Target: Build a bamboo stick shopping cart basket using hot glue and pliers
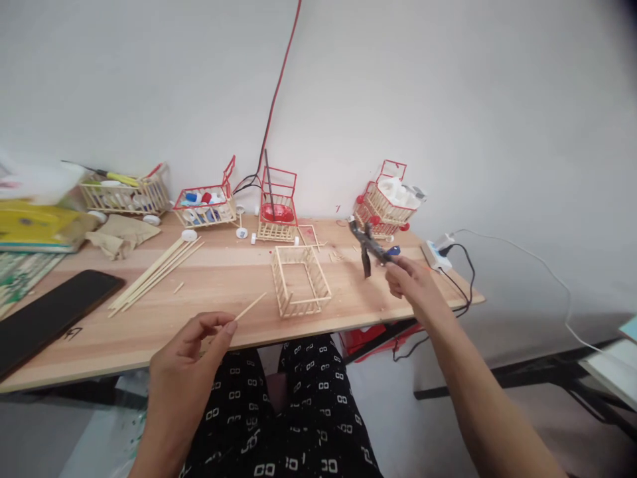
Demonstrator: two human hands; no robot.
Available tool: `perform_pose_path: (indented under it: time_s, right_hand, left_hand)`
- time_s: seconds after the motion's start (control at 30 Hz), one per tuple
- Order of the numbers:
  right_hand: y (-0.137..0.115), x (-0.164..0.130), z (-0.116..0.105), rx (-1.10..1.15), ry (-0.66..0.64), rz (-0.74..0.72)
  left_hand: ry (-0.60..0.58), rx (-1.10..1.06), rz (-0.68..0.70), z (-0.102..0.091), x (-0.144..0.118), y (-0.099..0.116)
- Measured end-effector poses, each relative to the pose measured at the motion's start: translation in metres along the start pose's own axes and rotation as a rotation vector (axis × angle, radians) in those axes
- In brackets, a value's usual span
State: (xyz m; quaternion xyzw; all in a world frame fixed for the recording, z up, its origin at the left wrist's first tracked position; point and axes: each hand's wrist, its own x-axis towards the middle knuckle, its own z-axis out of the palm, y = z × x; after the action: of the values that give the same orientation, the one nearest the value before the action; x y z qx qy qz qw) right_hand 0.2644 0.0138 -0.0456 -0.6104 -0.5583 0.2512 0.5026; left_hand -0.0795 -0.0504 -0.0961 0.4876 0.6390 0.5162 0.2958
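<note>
Between thumb and fingertips, my left hand [192, 365] pinches a thin wooden stick [250, 307] that points up toward the right. My right hand [411, 279] is closed around one end of a black tool that looks like a glue gun [369, 244], raised over the table's right part. Its exact shape is partly blurred. Between the two hands, a small rectangular basket frame made of sticks [301, 282] stands on the table near the front edge; neither hand touches it.
Small stick carts [124, 196], [206, 206], [277, 212], [391, 202] line the wall. Long sticks [156, 275] and a phone [60, 315] lie left on the wooden table [223, 265]. A power strip [436, 256] with cords sits at the right edge.
</note>
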Motion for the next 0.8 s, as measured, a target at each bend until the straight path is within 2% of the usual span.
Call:
perform_pose_path:
  time_s: [0.07, 0.17, 0.27, 0.37, 0.47, 0.57, 0.63, 0.7, 0.8]
  right_hand:
    - [-0.009, -0.012, -0.009, 0.250, -0.043, 0.086]
    - [-0.022, -0.034, -0.022, 0.458, -0.058, 0.070]
    - [-0.030, -0.060, -0.032, 0.516, -0.121, 0.068]
    - [-0.035, -0.087, -0.033, 0.478, -0.220, 0.138]
    - [-0.038, -0.108, -0.025, 0.454, -0.283, 0.216]
    - [-0.035, -0.119, -0.015, 0.496, -0.346, 0.171]
    - [-0.028, -0.122, -0.007, 0.533, -0.340, 0.115]
    - [-0.019, -0.126, 0.001, 0.580, -0.359, 0.120]
    - [-0.008, -0.133, 0.013, 0.661, -0.496, 0.211]
  left_hand:
    - [-0.068, -0.106, -0.005, 0.000, 0.000, 0.000]
    - [-0.278, -0.195, 0.072, 0.003, -0.003, 0.011]
    - [-0.535, -0.206, 0.185, 0.013, -0.012, 0.032]
    - [-0.698, -0.147, 0.234, 0.026, -0.022, 0.054]
    - [-0.801, -0.116, 0.258, 0.038, -0.028, 0.069]
    - [-0.874, -0.126, 0.269, 0.044, -0.031, 0.075]
    - [-0.890, -0.134, 0.257, 0.046, -0.031, 0.077]
    - [-0.888, -0.125, 0.241, 0.047, -0.031, 0.077]
    - [-0.919, -0.092, 0.234, 0.047, -0.032, 0.074]
